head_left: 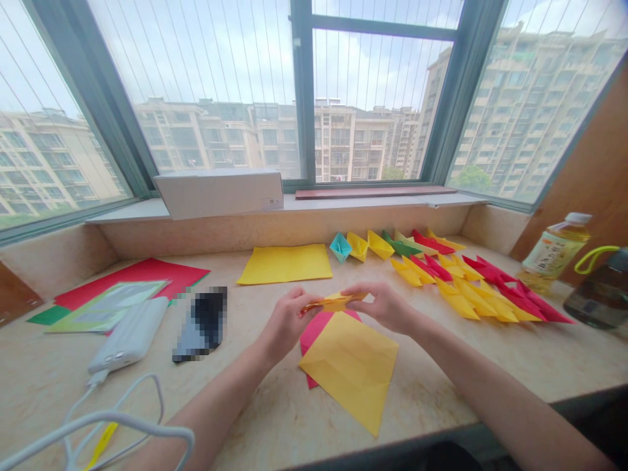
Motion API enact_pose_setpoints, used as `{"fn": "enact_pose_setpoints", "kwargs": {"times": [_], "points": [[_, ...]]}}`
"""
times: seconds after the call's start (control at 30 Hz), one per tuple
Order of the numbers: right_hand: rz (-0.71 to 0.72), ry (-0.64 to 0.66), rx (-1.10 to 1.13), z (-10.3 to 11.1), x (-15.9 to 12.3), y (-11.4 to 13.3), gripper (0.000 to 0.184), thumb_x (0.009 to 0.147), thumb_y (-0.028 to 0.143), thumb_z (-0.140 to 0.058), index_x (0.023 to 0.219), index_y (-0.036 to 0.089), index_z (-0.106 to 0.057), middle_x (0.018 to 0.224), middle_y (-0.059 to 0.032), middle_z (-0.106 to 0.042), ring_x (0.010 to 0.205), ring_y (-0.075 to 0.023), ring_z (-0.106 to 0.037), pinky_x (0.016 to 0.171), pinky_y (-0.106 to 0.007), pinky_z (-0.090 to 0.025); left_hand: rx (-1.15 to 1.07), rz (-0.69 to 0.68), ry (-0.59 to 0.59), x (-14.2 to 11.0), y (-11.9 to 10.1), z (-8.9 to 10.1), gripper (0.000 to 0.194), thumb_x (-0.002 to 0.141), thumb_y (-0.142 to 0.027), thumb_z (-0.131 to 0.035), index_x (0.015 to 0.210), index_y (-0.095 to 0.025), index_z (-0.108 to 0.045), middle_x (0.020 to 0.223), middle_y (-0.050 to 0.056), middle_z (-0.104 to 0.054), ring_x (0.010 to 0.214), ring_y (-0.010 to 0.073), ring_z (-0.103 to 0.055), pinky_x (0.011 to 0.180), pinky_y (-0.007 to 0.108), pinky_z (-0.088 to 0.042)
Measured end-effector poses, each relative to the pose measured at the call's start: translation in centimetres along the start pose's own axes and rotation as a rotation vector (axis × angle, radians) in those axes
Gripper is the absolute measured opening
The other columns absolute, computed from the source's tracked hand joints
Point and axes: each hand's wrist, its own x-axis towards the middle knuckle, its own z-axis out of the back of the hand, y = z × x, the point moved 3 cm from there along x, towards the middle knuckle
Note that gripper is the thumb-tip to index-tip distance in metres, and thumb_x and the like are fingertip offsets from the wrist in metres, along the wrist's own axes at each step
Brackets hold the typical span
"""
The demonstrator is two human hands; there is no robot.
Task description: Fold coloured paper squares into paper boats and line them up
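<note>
Between both hands, just above the counter, is a small piece of folded yellow paper. My left hand pinches its left end, and my right hand pinches the right end. Under them lies a creased yellow paper sheet, turned at an angle over a red paper sheet that it partly covers. Behind the hands, a yellow stack of paper rests flat. Rows of folded paper boats stand to the right, among them a blue boat and several yellow boats and red ones.
On the left are red paper sheets, a white power bank with a white cable, and a pixelated dark object. A drink bottle and a dark bottle stand right. A white box sits on the sill.
</note>
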Motion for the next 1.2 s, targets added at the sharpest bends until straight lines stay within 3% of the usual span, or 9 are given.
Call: {"fn": "enact_pose_setpoints", "kwargs": {"times": [0.1, 0.27, 0.47, 1.2], "points": [[0.026, -0.003, -0.056, 0.1, 0.1, 0.1, 0.015, 0.086, 0.027, -0.07, 0.098, 0.023, -0.077, 0.093, -0.0047, -0.074, 0.089, -0.021, -0.067, 0.082, -0.034, -0.052, 0.117, -0.033, 0.004, 0.0, -0.2, 0.4, 0.015, 0.092, -0.026, -0.061, 0.089, -0.02, -0.075, 0.079, 0.002, -0.053, 0.073, 0.0151, -0.056, 0.067, 0.026, -0.046], [0.064, -0.047, -0.135, -0.4, 0.1, 0.1, 0.012, 0.086, 0.026, -0.07, 0.093, 0.024, -0.079, 0.091, -0.0046, -0.061, 0.088, -0.0188, -0.062, 0.082, -0.033, -0.051, 0.233, -0.118, 0.067, -0.2, -1.1, 0.4, 0.012, 0.091, -0.02, -0.059, 0.091, -0.018, -0.071, 0.106, 0.009, -0.06, 0.093, 0.0195, -0.061, 0.083, 0.032, -0.049], [0.124, 0.024, -0.15, -1.6, -0.3, 0.6, 0.017, 0.088, 0.024, -0.068, 0.101, 0.026, -0.078, 0.099, -0.0057, -0.064, 0.096, -0.0198, -0.062, 0.091, -0.036, -0.049, 0.346, -0.138, 0.193, -0.4, -1.9, -0.8, 0.01, 0.091, -0.027, -0.062, 0.093, -0.019, -0.068, 0.086, 0.005, -0.072, 0.08, 0.0205, -0.065, 0.075, 0.031, -0.048], [0.213, -0.033, -0.168, -1.9, -0.8, 1.4, 0.015, 0.091, 0.028, -0.065, 0.102, 0.025, -0.075, 0.094, -0.0059, -0.072, 0.089, -0.021, -0.067, 0.081, -0.033, -0.052, 0.272, -0.143, 0.077, -0.7, -2.7, -0.6, 0.018, 0.095, -0.026, -0.056, 0.085, -0.019, -0.069, 0.079, 0.005, -0.073, 0.075, 0.0189, -0.065, 0.07, 0.028, -0.046]]}}
